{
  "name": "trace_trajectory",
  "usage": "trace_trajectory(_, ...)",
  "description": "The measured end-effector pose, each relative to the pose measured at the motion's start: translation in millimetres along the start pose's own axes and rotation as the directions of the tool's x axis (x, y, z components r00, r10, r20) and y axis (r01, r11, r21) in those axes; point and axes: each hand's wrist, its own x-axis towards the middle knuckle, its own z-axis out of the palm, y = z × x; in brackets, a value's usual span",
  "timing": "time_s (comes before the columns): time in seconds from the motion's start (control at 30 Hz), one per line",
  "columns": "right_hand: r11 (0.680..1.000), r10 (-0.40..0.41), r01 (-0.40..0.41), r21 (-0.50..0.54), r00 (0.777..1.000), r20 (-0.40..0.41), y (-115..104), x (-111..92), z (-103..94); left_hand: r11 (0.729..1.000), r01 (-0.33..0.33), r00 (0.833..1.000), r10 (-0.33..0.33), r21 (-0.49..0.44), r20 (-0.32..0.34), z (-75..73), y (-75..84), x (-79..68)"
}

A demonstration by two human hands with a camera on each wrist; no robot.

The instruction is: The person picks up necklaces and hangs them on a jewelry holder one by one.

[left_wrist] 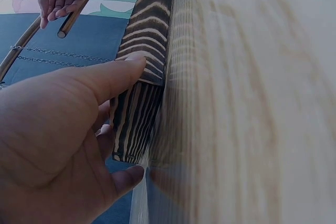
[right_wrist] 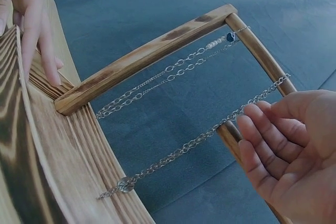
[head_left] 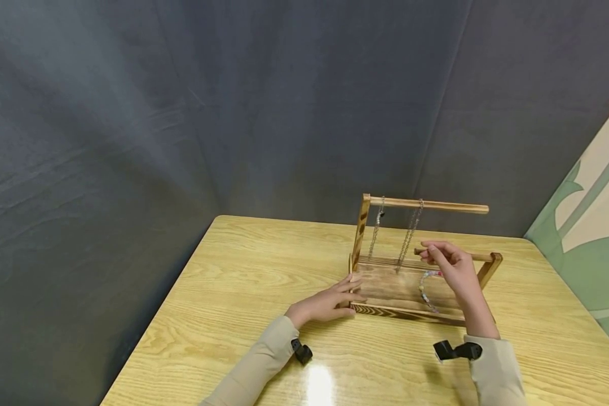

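Note:
A wooden jewelry stand (head_left: 401,282) with a shallow tray and two rods stands on the table. My left hand (head_left: 327,301) grips its left front corner, the thumb (left_wrist: 118,74) on the striped front board and fingers reaching inside the tray. Two silver chain necklaces hang from the upper rod (head_left: 451,207): one with pearly beads and a dark pendant (right_wrist: 230,37), the other a plain chain (right_wrist: 178,153). Beside the lower rod (head_left: 482,257) hovers my right hand (head_left: 449,265), fingers loosely bent, no item visible in them. Below it is a colorful beaded bracelet (head_left: 422,290), partly hidden by the hand.
The light wooden table (head_left: 264,254) reaches back to a dark grey curtain (head_left: 294,113). On the right stands a panel painted with plants (head_left: 594,225). Both sleeves carry black wrist mounts (head_left: 457,351).

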Motion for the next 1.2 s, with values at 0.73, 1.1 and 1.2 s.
trace_trajectory(0.73,0.989,-0.016,0.047,-0.140,0.977,0.213,-5,-4,-14.4,1.000,0.012,1.000,-0.012,-0.003,-0.002,-0.7,-1.0,1.0)
trace_trajectory(1.1,0.981,-0.036,0.091,-0.169,0.951,0.306,-3,-7,-18.0,1.000,0.017,1.000,-0.017,-0.002,-0.001,0.6,-2.1,0.8)
trace_trajectory(1.2,0.985,-0.039,0.092,-0.147,0.943,0.332,-3,-8,-18.6,1.000,0.017,1.000,-0.017,0.000,-0.003,1.1,-2.2,1.0)
